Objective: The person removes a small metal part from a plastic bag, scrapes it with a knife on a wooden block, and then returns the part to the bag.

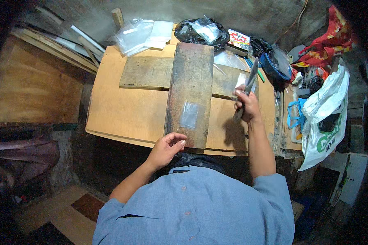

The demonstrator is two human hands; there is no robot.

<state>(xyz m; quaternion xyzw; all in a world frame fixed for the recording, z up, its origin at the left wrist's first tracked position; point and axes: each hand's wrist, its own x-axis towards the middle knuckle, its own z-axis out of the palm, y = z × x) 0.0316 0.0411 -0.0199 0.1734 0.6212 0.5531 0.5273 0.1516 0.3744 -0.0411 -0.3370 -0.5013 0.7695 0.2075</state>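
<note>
- Left hand [166, 149] rests loosely curled, holding nothing, at the near edge of the surface [122, 110], touching the dark board [191, 92].
- Right hand [247, 107] grips a long knife [249, 81] with a clear bag near the right edge.
- One clear bag [189, 115] lies flat on the board; more bags [141, 34] wait at the far edge, so I judge it early.

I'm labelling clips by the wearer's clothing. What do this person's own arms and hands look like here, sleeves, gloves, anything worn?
Both hands are bare, with no gloves: left hand, right hand. No watch, ring or bracelet is visible. The forearms are uncovered too. The person wears a light blue, button-front shirt with short sleeves that end near the elbows.
</note>
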